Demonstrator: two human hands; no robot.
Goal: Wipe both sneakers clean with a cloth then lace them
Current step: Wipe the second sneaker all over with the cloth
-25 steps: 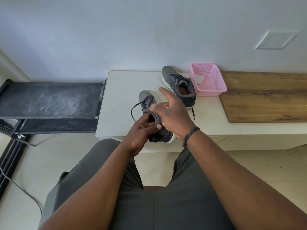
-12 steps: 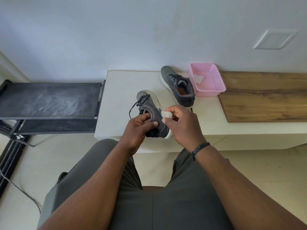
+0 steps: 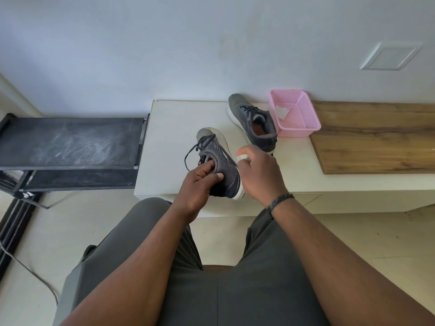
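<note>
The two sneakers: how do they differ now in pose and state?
The near sneaker is tilted on its side, gripped by the left hand, while the right hand holds a white cloth beside it. The far sneaker stands upright, untouched, beside the pink basket. The near sneaker's lace hangs loose; the far sneaker's looks threaded. Both are grey with white soles.

Bare forearms, no sleeves in view. Left hand [image 3: 196, 184] without rings or any band. On the wrist of the right hand [image 3: 259, 174], a thin dark bracelet [image 3: 281, 200], possibly braided cord, though too small to tell surely. Dark grey trousers [image 3: 235, 290] of smooth cloth on both legs, with a seam running down the middle and some soft folds near the knees.
</note>
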